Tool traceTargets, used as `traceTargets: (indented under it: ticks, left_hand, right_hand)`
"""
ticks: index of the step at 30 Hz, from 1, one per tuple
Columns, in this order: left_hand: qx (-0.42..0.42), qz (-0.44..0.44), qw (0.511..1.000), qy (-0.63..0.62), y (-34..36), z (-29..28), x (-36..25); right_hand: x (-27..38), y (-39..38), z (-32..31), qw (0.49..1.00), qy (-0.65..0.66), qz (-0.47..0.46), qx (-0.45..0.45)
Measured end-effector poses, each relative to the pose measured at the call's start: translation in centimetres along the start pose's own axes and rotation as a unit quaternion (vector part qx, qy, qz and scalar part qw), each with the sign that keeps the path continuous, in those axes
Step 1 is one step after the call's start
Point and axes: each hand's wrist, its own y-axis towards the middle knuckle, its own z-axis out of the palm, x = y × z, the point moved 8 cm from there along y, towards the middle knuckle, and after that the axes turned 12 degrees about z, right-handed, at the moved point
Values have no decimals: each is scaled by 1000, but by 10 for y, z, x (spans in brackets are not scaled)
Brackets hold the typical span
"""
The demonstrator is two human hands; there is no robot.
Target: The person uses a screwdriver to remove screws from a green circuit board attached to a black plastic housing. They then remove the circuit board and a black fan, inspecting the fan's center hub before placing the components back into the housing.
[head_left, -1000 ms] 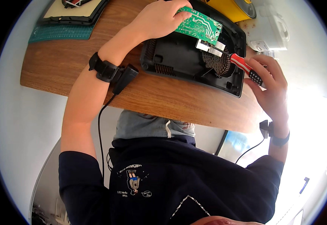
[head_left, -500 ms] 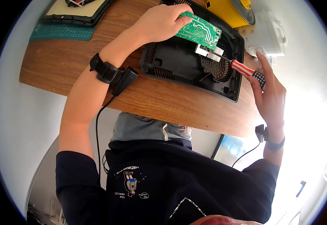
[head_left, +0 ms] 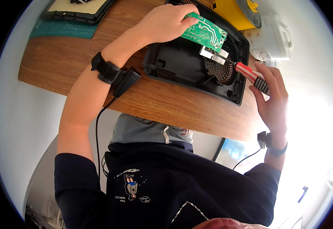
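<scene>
My left hand [head_left: 171,23] is closed on the left end of a green circuit board [head_left: 205,33], thumb on its face. The board is tilted above a black plastic housing [head_left: 181,70] with a round vent grille [head_left: 220,71]. A silvery metal heat sink [head_left: 220,57] sticks out below the board's lower right edge. In my right hand [head_left: 273,95] is a screwdriver [head_left: 246,71] with a red and white striped handle, held by its dark end between thumb and fingers. Its shaft reaches left to the heat sink; the tip's exact contact is hard to see.
At the back right stand a yellow pot [head_left: 236,14] with a dark lid and a white jug [head_left: 275,38]. A green cutting mat [head_left: 63,29] lies at far left, under a black-framed panel [head_left: 72,14]. The wooden table's [head_left: 166,103] front edge is close to my body.
The screwdriver's handle has turned, showing stripes where its dark spotted part was. My right fingers have shifted around it. The circuit board stays in nearly the same place.
</scene>
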Motion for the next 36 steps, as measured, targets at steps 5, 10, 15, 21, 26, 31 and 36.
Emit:
traceTargets:
  ticks: [5,10,15,21,26,31,36]
  left_hand:
    - [-8,10,1000,-1,-1,0,-2]
    - [9,-8,1000,-5,0,0,0]
    - [10,-9,1000,-7,0,-1,-2]
    - [-3,5,1000,16,0,1,3]
    - [-3,-2,1000,13,-4,-2,2]
    - [20,-42,999,8,-2,0,4]
    - [-19,-15,999,36,-2,13,16]
  right_hand:
    - [0,0,1,998,-35,53,1]
    - [-5,-2,5,999,-1,37,-1]
    - [14,2,6,999,-14,-44,3]
    - [-1,2,24,995,50,35,79]
    - [-15,6,6,995,70,64,27]
    - [-70,-17,-18,959,189,179,-117]
    - [-139,-60,35,857,325,341,-209]
